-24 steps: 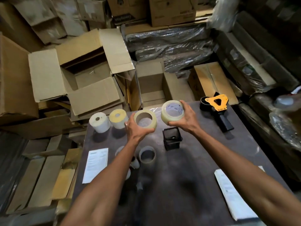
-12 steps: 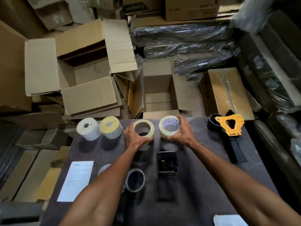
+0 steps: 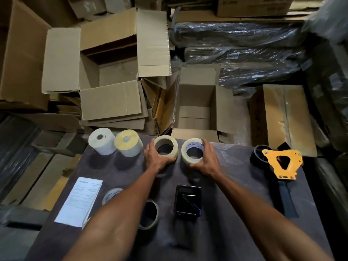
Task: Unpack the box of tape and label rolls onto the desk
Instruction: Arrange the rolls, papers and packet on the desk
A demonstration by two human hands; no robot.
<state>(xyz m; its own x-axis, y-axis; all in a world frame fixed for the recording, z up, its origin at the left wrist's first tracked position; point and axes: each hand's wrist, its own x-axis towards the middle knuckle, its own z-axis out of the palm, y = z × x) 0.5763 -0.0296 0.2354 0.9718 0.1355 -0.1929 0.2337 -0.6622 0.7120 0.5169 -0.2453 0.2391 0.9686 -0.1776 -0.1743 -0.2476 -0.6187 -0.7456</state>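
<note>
Both tape rolls have come down from mid-air to the desk since 1 s ago. Left hand curls round the left roll; right hand curls round the right roll. Both rolls sit flat at 12 o'clock on the desk, just beside each other, right of 2 label rolls. 2 more tape rolls lie at 8 o'clock. The open box stands past the far edge.

Handling, as judged: rolls are light, stiff, smooth-sided. Grip across the outer rim, or hook fingers through the core. Outer film may feel slippery.
</note>
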